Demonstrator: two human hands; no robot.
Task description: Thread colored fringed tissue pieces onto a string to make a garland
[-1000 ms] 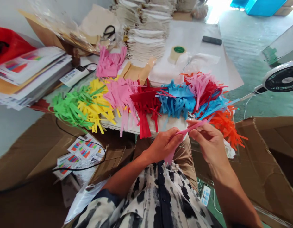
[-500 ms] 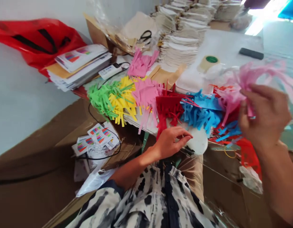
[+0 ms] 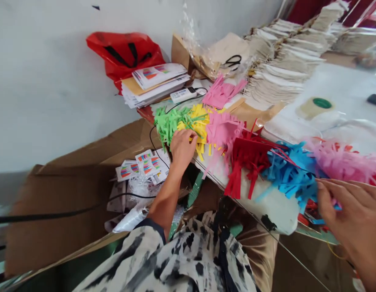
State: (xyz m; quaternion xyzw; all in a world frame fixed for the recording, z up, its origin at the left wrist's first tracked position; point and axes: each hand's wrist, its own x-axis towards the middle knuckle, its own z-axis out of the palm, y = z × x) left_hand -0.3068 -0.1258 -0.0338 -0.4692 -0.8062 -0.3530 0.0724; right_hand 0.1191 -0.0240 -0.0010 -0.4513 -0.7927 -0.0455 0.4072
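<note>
Green paper fringe (image 3: pixel 169 125) touches the curled left hand (image 3: pixel 182 150); the right hand (image 3: pixel 352 215) pinches pink strips (image 3: pixel 336 202) beside blue fringe (image 3: pixel 290 178).

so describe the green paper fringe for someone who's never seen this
Find the red plastic bag by the white wall, then drop past the printed papers to the row of fringed paper. The green fringe ends that row, the only green one, beside the yellow fringe, by the left hand.

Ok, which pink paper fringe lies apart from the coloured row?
The pink fringe below the scissors, set back; the other pink fringes lie in the row.
</note>
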